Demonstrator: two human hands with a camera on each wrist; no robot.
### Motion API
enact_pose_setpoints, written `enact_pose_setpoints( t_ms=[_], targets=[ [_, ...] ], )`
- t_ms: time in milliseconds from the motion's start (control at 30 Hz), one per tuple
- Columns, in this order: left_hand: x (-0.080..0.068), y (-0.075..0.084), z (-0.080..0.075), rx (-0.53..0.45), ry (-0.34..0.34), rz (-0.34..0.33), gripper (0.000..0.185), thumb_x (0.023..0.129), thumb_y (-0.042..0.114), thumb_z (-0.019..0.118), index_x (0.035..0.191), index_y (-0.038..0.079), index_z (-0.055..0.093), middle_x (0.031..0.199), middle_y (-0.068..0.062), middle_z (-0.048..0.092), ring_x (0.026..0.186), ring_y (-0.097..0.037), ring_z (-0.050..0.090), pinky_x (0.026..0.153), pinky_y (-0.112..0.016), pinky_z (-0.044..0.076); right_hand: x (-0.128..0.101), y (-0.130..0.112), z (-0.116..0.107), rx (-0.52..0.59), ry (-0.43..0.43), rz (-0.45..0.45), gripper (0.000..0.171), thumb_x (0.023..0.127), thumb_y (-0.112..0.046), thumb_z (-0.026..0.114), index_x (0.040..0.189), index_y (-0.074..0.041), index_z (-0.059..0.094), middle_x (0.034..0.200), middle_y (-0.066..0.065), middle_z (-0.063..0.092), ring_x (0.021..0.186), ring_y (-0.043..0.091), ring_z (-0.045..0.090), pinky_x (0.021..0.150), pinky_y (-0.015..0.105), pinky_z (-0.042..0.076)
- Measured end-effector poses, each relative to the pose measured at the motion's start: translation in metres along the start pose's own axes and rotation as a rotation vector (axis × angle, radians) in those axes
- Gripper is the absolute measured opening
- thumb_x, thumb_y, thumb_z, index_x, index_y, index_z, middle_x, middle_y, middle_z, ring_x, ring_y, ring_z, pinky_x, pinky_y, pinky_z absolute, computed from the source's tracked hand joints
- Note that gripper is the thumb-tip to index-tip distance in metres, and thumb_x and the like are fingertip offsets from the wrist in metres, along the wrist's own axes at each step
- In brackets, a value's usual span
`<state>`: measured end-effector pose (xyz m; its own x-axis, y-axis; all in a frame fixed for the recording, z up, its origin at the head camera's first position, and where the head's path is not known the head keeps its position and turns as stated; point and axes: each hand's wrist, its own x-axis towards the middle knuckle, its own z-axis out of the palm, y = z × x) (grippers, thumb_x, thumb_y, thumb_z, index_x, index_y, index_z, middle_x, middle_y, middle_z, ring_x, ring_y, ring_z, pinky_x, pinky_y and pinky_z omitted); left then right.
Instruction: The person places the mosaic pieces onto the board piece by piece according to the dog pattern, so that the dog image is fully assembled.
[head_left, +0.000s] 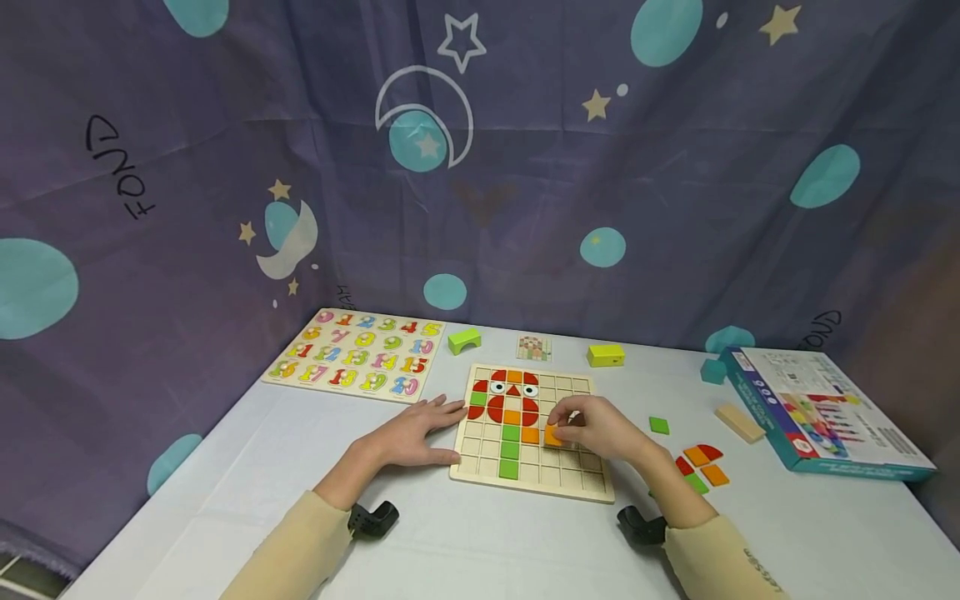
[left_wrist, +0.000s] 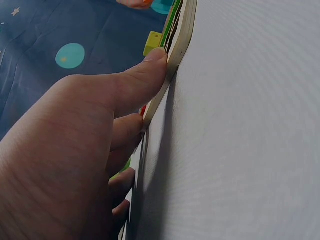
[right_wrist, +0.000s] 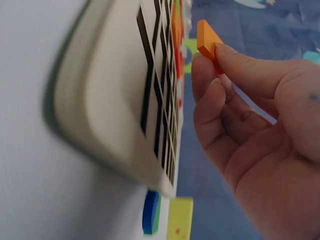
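Observation:
A wooden grid board [head_left: 480, 473] lies on the table, partly filled with red, orange and green tiles that form an owl-like figure with two eyes. Above its right half, my right hand [head_left: 600, 427] pinches an orange square tile [right_wrist: 209, 39] between thumb and fingers, apart from the board in the right wrist view. At the board's left edge rests my left hand [head_left: 412, 433], its fingers extended and the thumb touching the rim [left_wrist: 181, 47]. An orange tile [head_left: 529, 435] sits in the grid just left of the held one.
Loose tiles [head_left: 715, 475] lie right of the board, with a green tile [head_left: 659, 425] nearby. Behind stand a pattern card [head_left: 534, 347], a green arch block [head_left: 464, 340] and a yellow-green block [head_left: 605, 356]. A number puzzle [head_left: 352, 354] lies left, a box [head_left: 840, 408] right.

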<state>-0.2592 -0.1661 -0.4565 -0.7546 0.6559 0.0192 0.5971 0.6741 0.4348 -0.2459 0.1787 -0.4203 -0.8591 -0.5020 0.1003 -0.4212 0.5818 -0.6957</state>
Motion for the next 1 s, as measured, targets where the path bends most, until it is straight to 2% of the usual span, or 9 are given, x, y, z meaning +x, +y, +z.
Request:
enact_pose_setpoints(
  t_ms=[433,700,1000],
  targets=[
    [-0.001,0.0,0.0,0.006,-0.003,-0.014,0.08,0.09,0.058,0.067,0.155,0.018,0.043,0.163,0.005,0.031,0.152,-0.03,0.016,0.122,-0.05,0.014,0.009,-0.015,0.025,-0.079,-0.045,-0.028,0.008,0.09,-0.004,0.075,0.092,-0.011,0.07,0.083,-0.007,0.06,0.074,0.013,0.055,0.068,0.026,0.05],
    [0.001,0.0,0.0,0.019,0.001,-0.012,0.081,0.09,0.059,0.066,0.156,0.019,0.042,0.163,0.005,0.03,0.152,-0.029,0.016,0.122,-0.049,0.013,0.01,-0.017,0.03,-0.113,-0.059,-0.001,0.009,0.091,-0.007,0.076,0.091,-0.014,0.07,0.081,-0.009,0.06,0.075,0.013,0.055,0.069,0.026,0.049],
    [0.0,0.001,-0.001,0.008,-0.002,-0.009,0.081,0.089,0.058,0.068,0.155,0.017,0.043,0.163,0.004,0.031,0.152,-0.03,0.017,0.122,-0.05,0.014,0.01,-0.019,0.031,-0.127,-0.067,-0.018,0.01,0.091,-0.006,0.075,0.091,-0.015,0.071,0.083,-0.01,0.061,0.077,0.013,0.055,0.072,0.028,0.05]
  ],
)
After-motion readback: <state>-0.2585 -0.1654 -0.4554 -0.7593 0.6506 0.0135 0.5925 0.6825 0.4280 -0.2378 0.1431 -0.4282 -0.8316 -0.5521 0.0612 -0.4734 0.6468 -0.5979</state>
